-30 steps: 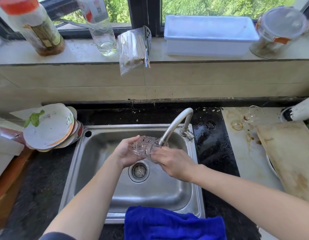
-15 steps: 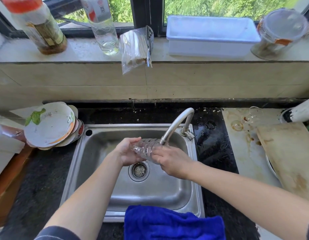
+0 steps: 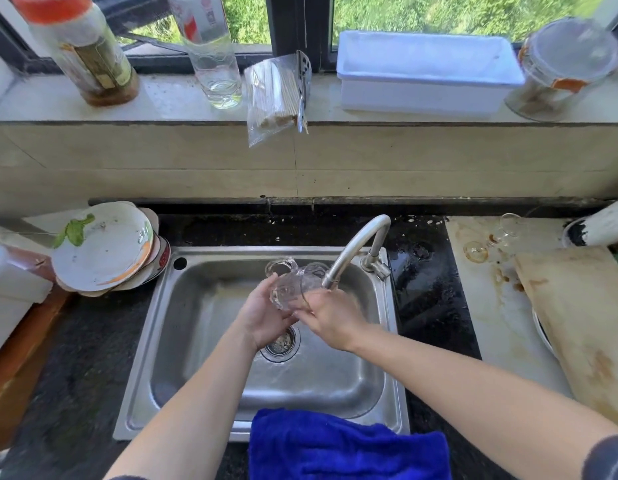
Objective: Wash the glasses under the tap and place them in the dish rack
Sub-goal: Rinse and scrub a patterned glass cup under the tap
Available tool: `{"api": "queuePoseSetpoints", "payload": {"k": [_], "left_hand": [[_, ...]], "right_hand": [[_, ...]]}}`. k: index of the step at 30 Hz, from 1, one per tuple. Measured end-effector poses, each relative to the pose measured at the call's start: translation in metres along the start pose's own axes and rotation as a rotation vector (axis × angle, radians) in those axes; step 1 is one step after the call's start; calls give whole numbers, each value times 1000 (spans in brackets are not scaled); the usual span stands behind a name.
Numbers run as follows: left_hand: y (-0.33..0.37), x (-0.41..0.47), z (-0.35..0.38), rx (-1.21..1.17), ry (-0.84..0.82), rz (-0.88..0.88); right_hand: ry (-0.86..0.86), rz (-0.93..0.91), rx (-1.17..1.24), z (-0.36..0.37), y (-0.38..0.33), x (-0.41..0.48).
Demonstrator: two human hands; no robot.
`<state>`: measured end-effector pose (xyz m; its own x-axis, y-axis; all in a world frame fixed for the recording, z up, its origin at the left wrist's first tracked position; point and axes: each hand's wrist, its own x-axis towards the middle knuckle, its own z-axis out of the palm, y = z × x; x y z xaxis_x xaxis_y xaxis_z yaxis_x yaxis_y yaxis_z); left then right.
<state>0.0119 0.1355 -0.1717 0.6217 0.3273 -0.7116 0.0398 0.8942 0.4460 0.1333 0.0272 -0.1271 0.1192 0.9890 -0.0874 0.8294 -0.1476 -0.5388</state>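
Note:
A clear patterned glass mug with a handle lies tilted on its side just under the spout of the steel tap, over the steel sink. My left hand cups it from below and the left. My right hand grips its rim end from the right. A stemmed glass lies on its side on the stained counter at the right. A white tub stands on the window sill.
A stack of dirty plates sits left of the sink. A blue cloth hangs over the sink's front edge. A worn cutting board lies at the right. Bottles, a bag of sticks and a lidded jar line the sill.
The mug has turned in my hands, so its handle now points up and away. My left hand has slid lower under it. Both hands stay under the spout.

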Motion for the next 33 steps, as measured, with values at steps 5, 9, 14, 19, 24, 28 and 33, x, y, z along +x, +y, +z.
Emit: {"api": "queuePoseSetpoints", "payload": {"k": [5, 9, 14, 19, 24, 28, 33], "left_hand": [[12, 8, -5, 27, 80, 10], [12, 11, 6, 130, 52, -13], [18, 13, 3, 133, 100, -19], [12, 12, 8, 210, 106, -94], [26, 6, -9, 325, 226, -97], [15, 0, 1, 374, 201, -108], [-1, -2, 2, 50, 88, -24]], "right_hand": [[4, -186, 21, -8, 7, -22], [-130, -181, -288, -7, 10, -12], [-116, -283, -290, -12, 22, -11], [-154, -256, -366, -3, 10, -3], [-110, -372, -287, -7, 23, -15], [-146, -176, -216, 0, 4, -4], [-95, -45, -37, -3, -13, 0]]}}
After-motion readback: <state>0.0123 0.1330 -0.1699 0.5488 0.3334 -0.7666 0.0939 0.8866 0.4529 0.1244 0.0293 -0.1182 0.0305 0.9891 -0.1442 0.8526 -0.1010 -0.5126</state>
